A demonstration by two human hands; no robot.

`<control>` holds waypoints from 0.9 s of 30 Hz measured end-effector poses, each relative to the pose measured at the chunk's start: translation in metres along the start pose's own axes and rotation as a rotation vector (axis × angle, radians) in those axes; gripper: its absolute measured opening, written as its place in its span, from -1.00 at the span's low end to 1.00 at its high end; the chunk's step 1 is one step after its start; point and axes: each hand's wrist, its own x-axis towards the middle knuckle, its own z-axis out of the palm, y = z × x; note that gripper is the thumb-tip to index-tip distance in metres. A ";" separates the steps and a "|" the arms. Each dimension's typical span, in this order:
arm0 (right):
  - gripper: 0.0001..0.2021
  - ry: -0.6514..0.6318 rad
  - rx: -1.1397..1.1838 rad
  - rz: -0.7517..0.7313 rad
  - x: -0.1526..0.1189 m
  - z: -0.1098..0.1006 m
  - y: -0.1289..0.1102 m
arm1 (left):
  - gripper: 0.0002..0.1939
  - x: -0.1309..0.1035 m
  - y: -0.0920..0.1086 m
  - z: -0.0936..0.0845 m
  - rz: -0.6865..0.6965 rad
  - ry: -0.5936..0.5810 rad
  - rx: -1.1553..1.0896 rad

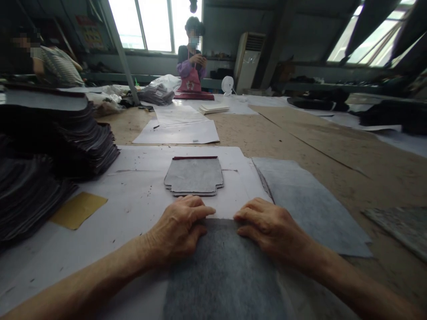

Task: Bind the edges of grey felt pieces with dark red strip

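Observation:
A grey felt-like fabric sheet (223, 271) lies before me, its far edge running between my two hands. My left hand (182, 226) is at that edge's left corner, index finger and thumb closed about it. At the right corner my right hand (270, 226) grips the edge likewise, fingertips bent over it. Just beyond my hands sits a small pile of notched grey fabric pieces (194, 175), with a dark red strip along the far side. White paper (133, 213) lies under these. My palms hide the sheet's corners.
Tall stacks of dark fabric pieces (80, 138) stand at left, near a yellow card (80, 210). More grey sheets (300, 200) lie at right on the brown table (320, 142). Across it, a person in a pink apron (191, 78) stands by a white fan (227, 84).

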 end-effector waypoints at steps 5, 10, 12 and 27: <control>-0.91 0.076 -0.037 -0.100 -0.006 0.001 -0.001 | -0.76 0.002 -0.005 0.002 0.202 0.098 0.090; -0.77 0.118 -0.110 -0.234 -0.011 0.000 -0.006 | -0.73 0.004 -0.011 0.001 0.343 0.033 0.094; -0.76 0.097 -0.115 -0.280 -0.013 0.000 -0.007 | -0.71 0.003 -0.014 -0.001 0.387 -0.030 0.103; -0.72 0.005 -0.282 -0.410 -0.013 -0.006 -0.003 | -0.73 -0.001 -0.012 -0.004 0.508 -0.173 0.322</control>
